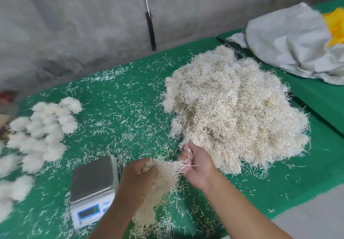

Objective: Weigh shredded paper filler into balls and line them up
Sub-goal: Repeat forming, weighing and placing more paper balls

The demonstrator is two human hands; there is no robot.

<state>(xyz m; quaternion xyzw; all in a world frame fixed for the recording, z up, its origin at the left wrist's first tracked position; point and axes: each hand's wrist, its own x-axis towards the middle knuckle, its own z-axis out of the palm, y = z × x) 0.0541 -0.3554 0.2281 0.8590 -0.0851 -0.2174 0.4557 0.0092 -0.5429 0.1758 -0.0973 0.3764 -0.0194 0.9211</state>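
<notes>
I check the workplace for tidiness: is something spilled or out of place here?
Yes. Loose paper shreds lie scattered over the green mat, between the big pile and the finished balls, and around the scale. The scale's platform is bare.

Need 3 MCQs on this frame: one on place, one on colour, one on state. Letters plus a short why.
1. Where does the small white digital scale with the steel platform stand relative to the big beige heap of shredded paper filler?
A. left of it, nearer the camera
B. behind it, against the wall
C. on top of it

2. What colour is the table mat?
A. blue
B. green
C. grey

3. What is on the scale's platform?
A. a finished ball
B. a loose tuft
C. nothing

Answers:
1. A: the scale is at lower left and the heap at centre right.
2. B: green shows between the scattered shreds.
3. C: the steel plate is bare; the left hand holds the beige tuft of shreds beside the scale, and the right hand pinches strands at its end.
</notes>
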